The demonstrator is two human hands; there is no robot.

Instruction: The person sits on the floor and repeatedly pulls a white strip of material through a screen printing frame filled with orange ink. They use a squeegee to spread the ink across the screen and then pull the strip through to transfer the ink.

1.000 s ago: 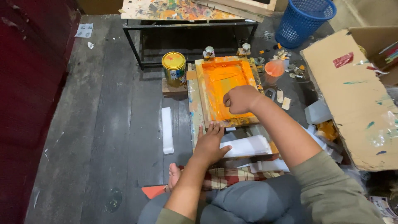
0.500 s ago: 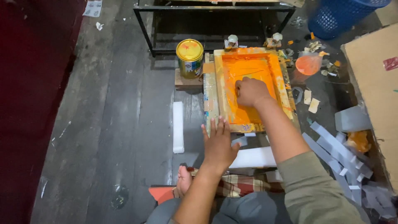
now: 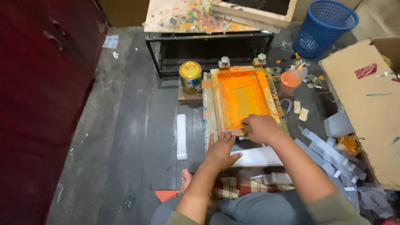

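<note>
Pressing flat, fingers spread, left hand (image 3: 220,151) on the near edge of the orange-inked screen frame (image 3: 243,98), gripping nothing. Right hand (image 3: 260,127) curled at the frame's near right corner; whatever it clasps hidden, cannot tell. Yellow paint can (image 3: 190,77) just left of the frame, orange cup (image 3: 290,79) right. Open dark floor (image 3: 137,125) leftward; paper strips (image 3: 329,154) crowding the right.
</note>
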